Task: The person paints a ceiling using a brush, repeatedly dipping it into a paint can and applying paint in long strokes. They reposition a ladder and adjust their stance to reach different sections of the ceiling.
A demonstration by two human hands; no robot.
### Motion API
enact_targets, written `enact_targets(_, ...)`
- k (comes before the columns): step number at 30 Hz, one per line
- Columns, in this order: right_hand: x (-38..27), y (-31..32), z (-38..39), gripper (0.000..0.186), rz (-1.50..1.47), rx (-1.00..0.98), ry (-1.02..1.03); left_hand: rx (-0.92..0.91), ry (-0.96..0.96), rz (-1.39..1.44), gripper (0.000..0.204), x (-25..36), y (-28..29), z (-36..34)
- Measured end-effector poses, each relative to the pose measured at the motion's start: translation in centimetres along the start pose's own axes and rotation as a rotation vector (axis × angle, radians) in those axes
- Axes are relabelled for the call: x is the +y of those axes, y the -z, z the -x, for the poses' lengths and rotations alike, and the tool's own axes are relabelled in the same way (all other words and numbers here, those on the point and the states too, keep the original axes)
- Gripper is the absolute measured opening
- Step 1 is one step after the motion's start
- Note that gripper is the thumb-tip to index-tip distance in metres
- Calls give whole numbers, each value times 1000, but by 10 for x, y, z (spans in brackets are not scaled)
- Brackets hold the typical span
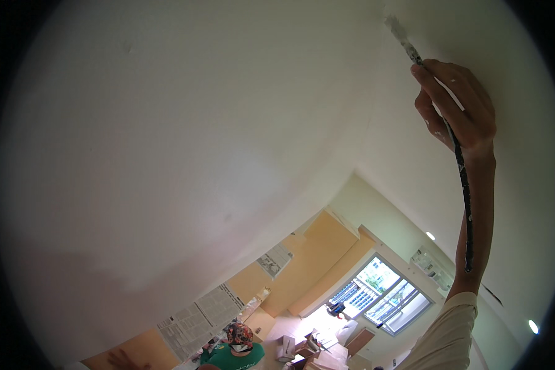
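My right hand (453,108) is raised at the upper right, its fingers closed round a paint-spattered black paintbrush (465,197). The brush's pale bristles point at the white surface above, close to or touching a faint corner line. The long handle runs down along my forearm. At the lower left edge, my left hand (122,361) rests with spread fingers against an orange-tan panel (145,342), partly cut off by the frame, beside newspaper sheets (197,314).
A person (234,354) in a green top and patterned headwear is below. Cardboard boxes and clutter (317,351) stand near a bright window (379,296). Tan cabinetry (320,259) runs along the upper wall under the white surface (216,123). Small round lights (533,325) show at the right.
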State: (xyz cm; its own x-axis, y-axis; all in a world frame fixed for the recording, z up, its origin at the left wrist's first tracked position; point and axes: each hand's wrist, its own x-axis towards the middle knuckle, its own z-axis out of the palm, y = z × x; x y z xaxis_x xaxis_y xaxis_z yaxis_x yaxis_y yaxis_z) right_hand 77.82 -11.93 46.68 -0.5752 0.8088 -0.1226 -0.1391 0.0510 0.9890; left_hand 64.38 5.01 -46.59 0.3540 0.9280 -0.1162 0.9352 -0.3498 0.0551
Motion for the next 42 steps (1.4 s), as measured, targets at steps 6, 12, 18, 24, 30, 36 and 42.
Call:
enact_targets(6,1,1,4,47,26,-40,7,-43,1,-1,128,-1,-1,-1)
enact_targets(12,-3,2,2,44,-6,-85,-24,-7,0,1,130,-1,-3,-1)
enact_targets(18,-5,0,15,45,-81,-124,-73,145,-32,8,134,-3,-16,-1)
enact_targets(24,-5,-5,18,50,-62,-9,-79,189,-32,-2,136,-7,-28,-2)
enact_targets(30,-6,-14,33,49,-48,-79,-58,178,-28,23,135,-7,-30,-5)
enact_targets(36,-15,-16,44,52,-108,56,-97,133,-31,30,132,-6,-24,-5)
enact_targets(42,-9,-16,27,52,-92,66,-109,76,-25,35,130,-4,-9,-3)
